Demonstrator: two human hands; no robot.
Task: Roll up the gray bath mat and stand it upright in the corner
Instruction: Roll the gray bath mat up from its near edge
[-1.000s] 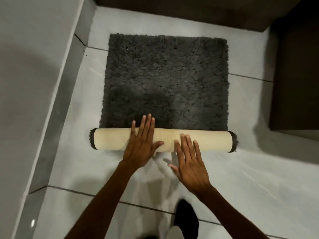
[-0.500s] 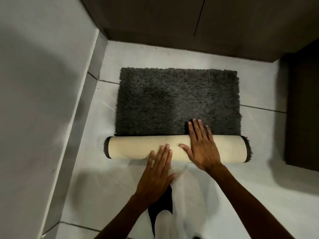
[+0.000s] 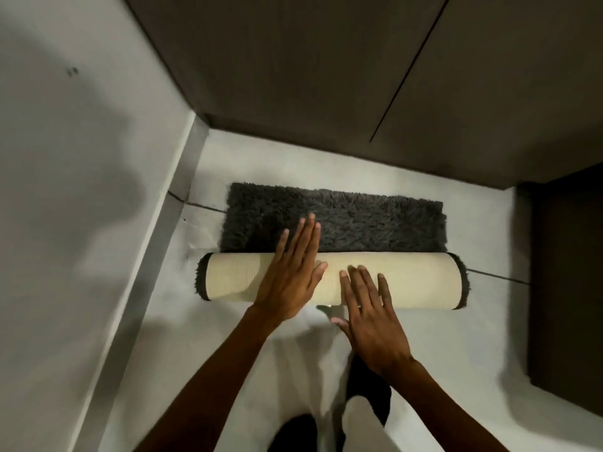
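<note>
The gray bath mat [image 3: 375, 223] lies on the white floor, partly rolled. Its rolled part [image 3: 417, 282] shows the cream backing and lies crosswise in front of a narrow strip of flat shaggy pile. My left hand [image 3: 293, 275] rests flat across the roll, fingers reaching onto the pile. Just to its right, my right hand [image 3: 368, 305] lies flat on the near side of the roll with fingers spread. Neither hand grips the mat.
A pale wall [image 3: 81, 190] with a gray skirting runs along the left. Dark cabinet fronts [image 3: 326, 76] close the far side, forming a corner [image 3: 202, 122] at the upper left. A dark block [image 3: 567, 288] stands at the right. My feet show at the bottom.
The roll has advanced toward the cabinets and grown thicker; less flat pile remains. My left hand moved forward over the roll and my right hand came back to its near side.
</note>
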